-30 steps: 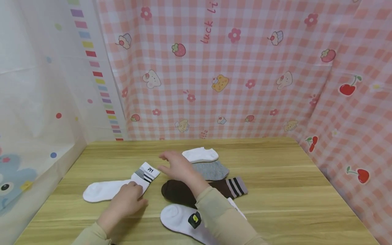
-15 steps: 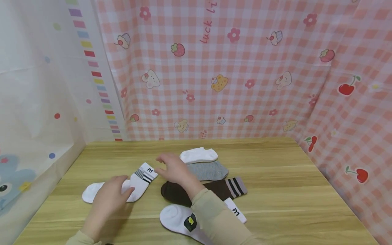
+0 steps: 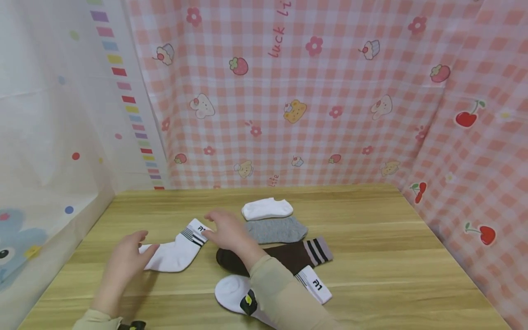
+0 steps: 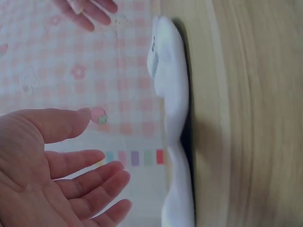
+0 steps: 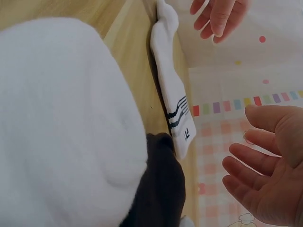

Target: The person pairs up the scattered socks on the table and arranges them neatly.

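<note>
A white sock with black stripes and lettering on its cuff lies flat on the table's left side. Over its toe end hovers my left hand, fingers spread and nothing in them; the left wrist view shows a gap between that hand and the sock. My right hand is near the cuff, its thumb overlapping the cuff in the head view. In the right wrist view its fingers are relaxed and apart from the striped sock. The left hand hides the toe.
Right of centre lie a white ankle sock, a grey sock, a dark brown sock with a striped cuff, and another white sock partly under the right forearm. Patterned curtains enclose the wooden table.
My left hand has moved left and lifted from the sock's middle to its toe end. The right hand has shifted slightly left and down, uncovering the other white sock's cuff. The striped sock stays put.
</note>
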A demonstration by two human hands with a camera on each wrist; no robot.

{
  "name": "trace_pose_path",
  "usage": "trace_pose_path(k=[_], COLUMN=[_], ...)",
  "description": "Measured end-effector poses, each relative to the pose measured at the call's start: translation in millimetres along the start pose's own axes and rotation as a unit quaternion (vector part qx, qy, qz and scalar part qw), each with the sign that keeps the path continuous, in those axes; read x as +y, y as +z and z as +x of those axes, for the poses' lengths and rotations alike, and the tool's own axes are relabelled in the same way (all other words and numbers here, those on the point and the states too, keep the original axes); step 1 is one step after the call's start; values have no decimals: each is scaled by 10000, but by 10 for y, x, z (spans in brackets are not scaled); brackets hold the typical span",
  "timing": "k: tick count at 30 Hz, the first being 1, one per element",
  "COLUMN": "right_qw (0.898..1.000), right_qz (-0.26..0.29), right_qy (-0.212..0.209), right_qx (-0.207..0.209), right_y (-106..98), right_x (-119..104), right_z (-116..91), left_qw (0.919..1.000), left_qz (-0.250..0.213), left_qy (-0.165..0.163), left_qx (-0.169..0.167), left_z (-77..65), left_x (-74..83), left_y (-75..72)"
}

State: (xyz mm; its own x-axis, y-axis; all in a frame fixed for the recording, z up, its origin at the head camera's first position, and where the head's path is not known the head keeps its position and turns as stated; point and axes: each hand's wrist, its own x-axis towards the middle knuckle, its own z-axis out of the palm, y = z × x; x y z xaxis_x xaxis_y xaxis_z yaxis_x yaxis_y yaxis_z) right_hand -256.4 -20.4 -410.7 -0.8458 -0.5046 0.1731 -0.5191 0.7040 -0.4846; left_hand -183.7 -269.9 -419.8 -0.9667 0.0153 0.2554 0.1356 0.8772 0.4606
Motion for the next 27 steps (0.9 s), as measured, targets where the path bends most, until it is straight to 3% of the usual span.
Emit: trace_pose_path(k=[8,15,22,27], right_qw=[9997,9986,9968,9946], right_qz=[-232,-395,-544,-613], right_qy=[18,298,420,502], right_qx=[-66,-167,-407,-677], right_y=[58,112,211,269], right_x=[-26,-52,-82,-111], right_z=[54,99,158,183], left_qw=[9979,9923,9875,9820], left_qz=[38,22,43,58], left_qy=[-602,-1165,-1529,-1793], left_qx=[-230,-427,-391,-597], left_z=[25,56,77,105], left_x=[-227,-383,-483,-526], left_y=[-86,-169,-201,-246])
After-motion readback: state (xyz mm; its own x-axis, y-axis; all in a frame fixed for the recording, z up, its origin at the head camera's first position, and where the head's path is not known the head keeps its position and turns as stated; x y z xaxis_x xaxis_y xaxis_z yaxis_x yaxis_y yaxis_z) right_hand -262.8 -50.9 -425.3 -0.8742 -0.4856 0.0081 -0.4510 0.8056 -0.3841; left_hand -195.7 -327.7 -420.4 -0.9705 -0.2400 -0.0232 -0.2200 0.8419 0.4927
